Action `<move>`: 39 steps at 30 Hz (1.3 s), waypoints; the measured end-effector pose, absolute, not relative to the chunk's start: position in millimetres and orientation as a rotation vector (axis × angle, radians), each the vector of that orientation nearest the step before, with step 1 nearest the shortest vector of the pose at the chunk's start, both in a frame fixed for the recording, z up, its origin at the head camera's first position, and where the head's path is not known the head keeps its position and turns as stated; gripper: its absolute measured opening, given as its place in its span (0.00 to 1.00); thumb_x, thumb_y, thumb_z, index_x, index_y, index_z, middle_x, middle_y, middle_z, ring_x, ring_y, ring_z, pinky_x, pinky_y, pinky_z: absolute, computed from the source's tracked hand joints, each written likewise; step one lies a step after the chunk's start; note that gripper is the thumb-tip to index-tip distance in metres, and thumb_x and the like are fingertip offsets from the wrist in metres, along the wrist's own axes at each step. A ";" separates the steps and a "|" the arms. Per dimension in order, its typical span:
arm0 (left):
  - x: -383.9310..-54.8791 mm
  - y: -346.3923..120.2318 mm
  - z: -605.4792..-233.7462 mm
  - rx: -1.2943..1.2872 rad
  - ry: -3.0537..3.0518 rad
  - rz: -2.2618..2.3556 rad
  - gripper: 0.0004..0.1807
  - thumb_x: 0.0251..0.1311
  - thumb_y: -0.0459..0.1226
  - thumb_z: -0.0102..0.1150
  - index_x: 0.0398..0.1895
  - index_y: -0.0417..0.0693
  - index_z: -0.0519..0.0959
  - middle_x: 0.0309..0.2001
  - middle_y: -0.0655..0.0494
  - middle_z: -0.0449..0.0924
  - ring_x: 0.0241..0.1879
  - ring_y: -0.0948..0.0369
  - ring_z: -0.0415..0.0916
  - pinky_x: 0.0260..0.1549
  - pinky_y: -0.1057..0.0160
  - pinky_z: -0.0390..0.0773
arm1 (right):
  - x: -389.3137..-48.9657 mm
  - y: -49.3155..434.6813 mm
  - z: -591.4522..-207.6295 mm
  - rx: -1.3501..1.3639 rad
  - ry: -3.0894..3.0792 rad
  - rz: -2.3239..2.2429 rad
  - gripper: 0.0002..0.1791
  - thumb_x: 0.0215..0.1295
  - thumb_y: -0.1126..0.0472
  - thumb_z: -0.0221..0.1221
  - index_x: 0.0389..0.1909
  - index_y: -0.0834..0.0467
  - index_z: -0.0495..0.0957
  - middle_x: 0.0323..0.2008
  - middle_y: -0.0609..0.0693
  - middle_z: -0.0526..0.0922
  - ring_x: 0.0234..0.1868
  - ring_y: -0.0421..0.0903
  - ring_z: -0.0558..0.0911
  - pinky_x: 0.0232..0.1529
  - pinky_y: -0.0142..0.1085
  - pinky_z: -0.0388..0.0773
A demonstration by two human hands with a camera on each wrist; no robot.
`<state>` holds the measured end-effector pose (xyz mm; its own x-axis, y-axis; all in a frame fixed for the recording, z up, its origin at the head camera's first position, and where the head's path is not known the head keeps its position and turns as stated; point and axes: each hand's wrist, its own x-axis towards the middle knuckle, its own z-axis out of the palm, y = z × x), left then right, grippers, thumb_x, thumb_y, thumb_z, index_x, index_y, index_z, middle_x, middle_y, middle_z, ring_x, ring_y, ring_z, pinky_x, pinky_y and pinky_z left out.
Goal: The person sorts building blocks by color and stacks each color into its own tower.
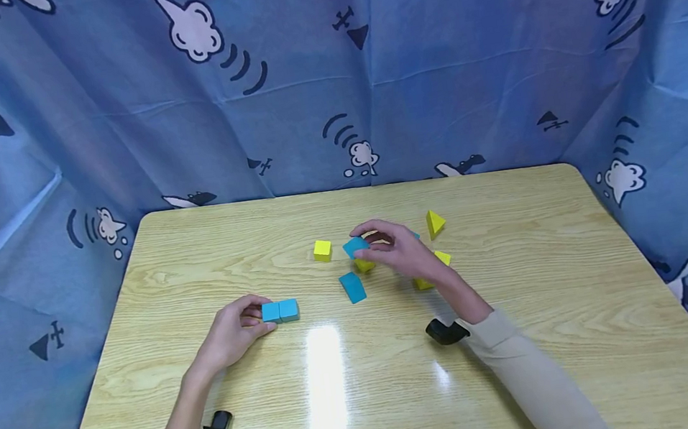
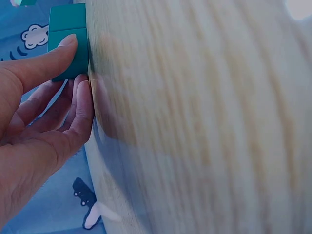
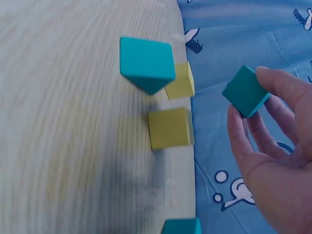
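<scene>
On the table, two blue cubes sit side by side: a left one (image 1: pixel 271 312) and a right one (image 1: pixel 288 310). My left hand (image 1: pixel 232 334) pinches the left cube, its thumb (image 2: pixel 68 53) lying along one side. Farther back, my right hand (image 1: pixel 401 250) holds another blue cube (image 3: pixel 246 91) between thumb and fingertips, raised off the table and tilted. Below that hand is a yellow cube (image 3: pixel 170 129), partly covered in the head view. Closer to me lies a blue triangular prism (image 1: pixel 353 288).
Another yellow cube (image 1: pixel 323 250) stands left of the right hand. A yellow triangular block (image 1: pixel 435 224) stands behind it. Yellow blocks (image 1: pixel 442 257) and a blue block (image 1: pixel 415 235) are partly hidden by the right hand and wrist. Blue patterned cloth (image 1: pixel 303 104) surrounds the wooden table (image 1: pixel 516 235).
</scene>
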<state>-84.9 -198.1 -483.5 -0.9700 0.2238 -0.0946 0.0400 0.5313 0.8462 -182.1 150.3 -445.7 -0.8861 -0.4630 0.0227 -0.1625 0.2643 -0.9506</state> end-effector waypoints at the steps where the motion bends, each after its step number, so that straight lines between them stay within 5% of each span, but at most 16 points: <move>1: -84.9 -198.2 -483.5 0.228 2.576 1.417 0.20 0.60 0.28 0.72 0.55 0.36 0.80 0.45 0.46 0.80 0.44 0.54 0.81 0.45 0.62 0.83 | -181.5 148.5 -446.6 -0.602 2.271 -1.663 0.21 0.71 0.61 0.65 0.62 0.60 0.78 0.62 0.55 0.78 0.61 0.54 0.78 0.64 0.42 0.76; 16: -86.7 -197.7 -484.1 0.235 2.572 1.429 0.20 0.60 0.28 0.72 0.55 0.36 0.80 0.44 0.46 0.80 0.43 0.54 0.80 0.44 0.62 0.83 | -171.3 114.7 -457.3 -0.636 2.115 -1.700 0.19 0.69 0.63 0.67 0.59 0.60 0.79 0.56 0.55 0.80 0.55 0.53 0.82 0.55 0.39 0.81; 28: -85.6 -198.4 -484.4 0.243 2.581 1.425 0.19 0.59 0.28 0.72 0.54 0.36 0.80 0.46 0.46 0.80 0.44 0.53 0.80 0.45 0.62 0.83 | -160.7 82.5 -465.1 -0.634 2.110 -1.709 0.21 0.70 0.62 0.66 0.62 0.60 0.78 0.59 0.53 0.79 0.57 0.49 0.82 0.58 0.39 0.80; 39: -86.5 -198.9 -484.5 0.250 2.564 1.453 0.19 0.60 0.28 0.72 0.53 0.35 0.80 0.46 0.44 0.81 0.44 0.53 0.80 0.45 0.61 0.83 | -150.0 54.4 -472.7 -0.737 2.098 -1.697 0.18 0.69 0.61 0.67 0.58 0.58 0.80 0.53 0.50 0.81 0.55 0.45 0.81 0.60 0.36 0.79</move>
